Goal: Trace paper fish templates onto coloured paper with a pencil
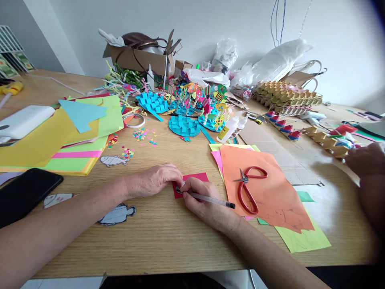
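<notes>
My right hand [201, 200] is closed around a pen [210, 198], its tip down on a small red paper piece [197, 176] lying on the wooden table [168, 237]. Curled beside it, my left hand [156, 179] presses its fingertips on the red piece's left edge, pinning a small object I cannot make out. Red-handled scissors [249, 188] lie just to the right on an orange sheet [264, 188].
A black phone [25, 192] and paper fish cutouts [117, 214] lie at the left. Coloured paper stacks [72, 136], blue paper craft models [186, 120], glue bottles [228, 129], egg cartons [285, 94] and a cardboard box [138, 58] fill the back. Another person's hand [365, 160] rests at the right edge.
</notes>
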{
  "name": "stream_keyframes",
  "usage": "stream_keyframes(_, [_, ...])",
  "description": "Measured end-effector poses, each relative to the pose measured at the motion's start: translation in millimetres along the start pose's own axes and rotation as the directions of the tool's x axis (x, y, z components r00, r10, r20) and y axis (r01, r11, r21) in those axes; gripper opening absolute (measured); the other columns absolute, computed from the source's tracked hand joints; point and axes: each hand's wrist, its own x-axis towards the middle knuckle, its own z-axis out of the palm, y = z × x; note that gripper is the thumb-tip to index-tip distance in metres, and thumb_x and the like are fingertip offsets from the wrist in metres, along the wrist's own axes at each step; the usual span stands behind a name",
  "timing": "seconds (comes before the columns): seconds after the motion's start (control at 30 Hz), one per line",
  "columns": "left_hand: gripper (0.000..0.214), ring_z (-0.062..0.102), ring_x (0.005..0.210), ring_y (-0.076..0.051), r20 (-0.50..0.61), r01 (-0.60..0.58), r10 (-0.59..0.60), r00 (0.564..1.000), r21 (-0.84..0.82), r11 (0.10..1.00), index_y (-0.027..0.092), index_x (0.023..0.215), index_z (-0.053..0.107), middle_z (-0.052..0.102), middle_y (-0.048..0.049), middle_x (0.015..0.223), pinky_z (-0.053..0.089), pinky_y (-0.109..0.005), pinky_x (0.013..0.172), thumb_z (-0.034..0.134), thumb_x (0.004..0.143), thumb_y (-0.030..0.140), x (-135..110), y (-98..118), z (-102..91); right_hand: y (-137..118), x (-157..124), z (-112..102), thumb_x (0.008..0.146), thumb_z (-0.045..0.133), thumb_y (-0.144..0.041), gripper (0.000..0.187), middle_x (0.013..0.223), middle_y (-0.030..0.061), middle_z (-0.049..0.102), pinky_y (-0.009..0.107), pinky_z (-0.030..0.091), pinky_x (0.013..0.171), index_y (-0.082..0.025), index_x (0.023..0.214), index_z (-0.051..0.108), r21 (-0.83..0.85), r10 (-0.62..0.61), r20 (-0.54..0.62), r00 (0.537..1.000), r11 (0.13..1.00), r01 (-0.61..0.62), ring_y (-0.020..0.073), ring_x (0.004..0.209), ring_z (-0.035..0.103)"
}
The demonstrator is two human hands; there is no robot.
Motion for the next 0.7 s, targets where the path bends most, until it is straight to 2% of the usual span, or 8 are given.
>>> stream_keyframes(0.17, [0.028, 0.055, 0.09, -0.017, 0.008, 0.004, -0.004, 1.0, 0.006, 1.0, 0.016, 0.087, 0.063, 0.065, -0.0054, 0.092, 0.043, -0.029, 0.084, 0.036, 0.092, 0.009, 0, -1, 0.1, 1, 0, 1, 0.071, 0.045, -0.01, 0.012, 0.06, -0.0033, 0.054, 0.021, 0.036, 0.051, -0.019, 0.07, 0.052, 0.022, -0.02, 0.003, 1.0, 1.0, 0.02, 0.0104, 0.053, 0.047])
stream_keyframes(0.27, [0.028, 0.055, 0.091, -0.017, 0.015, 0.011, -0.011, 1.0, 0.02, 1.0, 0.016, 0.089, 0.063, 0.064, -0.0057, 0.093, 0.043, -0.029, 0.084, 0.037, 0.092, 0.009, 0, 1, -1.1, 0, -2, -6, 0.074, 0.046, -0.012, 0.011, 0.063, -0.0027, 0.055, 0.021, 0.037, 0.053, -0.019, 0.071, 0.053, 0.083, -0.009, -0.005, 1.0, 0.996, 0.009, 0.0112, 0.056, 0.049])
stream_keyframes(0.37, [0.027, 0.054, 0.09, -0.016, 0.035, 0.022, -0.024, 0.999, 0.045, 0.999, 0.017, 0.09, 0.063, 0.064, -0.0048, 0.091, 0.043, -0.027, 0.084, 0.038, 0.091, 0.006, 2, 6, -2.7, -4, -8, -21, 0.08, 0.047, -0.017, 0.009, 0.059, -0.004, 0.052, 0.021, 0.034, 0.048, -0.02, 0.074, 0.053, 0.216, 0.043, -0.101, 0.994, 0.976, -0.021, 0.0107, 0.052, 0.046])
stream_keyframes(0.43, [0.026, 0.055, 0.089, -0.015, 0.051, 0.041, -0.044, 0.998, 0.069, 0.997, 0.017, 0.089, 0.063, 0.063, -0.0035, 0.088, 0.042, -0.026, 0.082, 0.04, 0.09, 0.005, 3, 10, -3.6, -8, -14, -31, 0.082, 0.048, -0.02, 0.009, 0.06, -0.004, 0.051, 0.02, 0.034, 0.047, -0.02, 0.075, 0.052, 0.25, 0.063, -0.205, 0.977, 0.968, -0.009, 0.0105, 0.053, 0.046])
stream_keyframes(0.5, [0.022, 0.055, 0.088, -0.015, 0.059, 0.071, -0.077, 0.995, 0.104, 0.992, 0.018, 0.088, 0.063, 0.063, -0.0027, 0.087, 0.042, -0.026, 0.08, 0.044, 0.089, 0.005, 6, 16, -4.1, -12, -20, -38, 0.084, 0.048, -0.02, 0.008, 0.062, -0.0035, 0.053, 0.02, 0.036, 0.048, -0.02, 0.078, 0.052, 0.19, 0.06, -0.243, 0.968, 0.982, -0.013, 0.0105, 0.054, 0.048])
stream_keyframes(0.6, [0.01, 0.055, 0.085, -0.016, 0.063, 0.128, -0.141, 0.988, 0.182, 0.975, 0.016, 0.091, 0.06, 0.06, -0.0025, 0.086, 0.043, -0.025, 0.076, 0.056, 0.085, 0.01, 11, 24, -3.7, -12, -31, -40, 0.086, 0.047, -0.018, 0.008, 0.061, -0.0038, 0.054, 0.021, 0.038, 0.05, -0.021, 0.083, 0.054, -0.001, 0.012, -0.192, 0.981, 1.0, -0.012, 0.0109, 0.053, 0.05])
stream_keyframes(0.7, [0.018, 0.054, 0.086, -0.018, 0.073, 0.18, -0.208, 0.975, 0.279, 0.943, 0.016, 0.095, 0.057, 0.057, -0.0033, 0.093, 0.043, -0.026, 0.075, 0.066, 0.079, 0.014, 18, 33, -1.6, -4, -41, -34, 0.087, 0.043, -0.015, 0.014, 0.067, -0.001, 0.06, 0.022, 0.042, 0.054, -0.021, 0.087, 0.056, -0.136, -0.04, -0.143, 0.989, 0.991, 0.021, 0.0126, 0.058, 0.056])
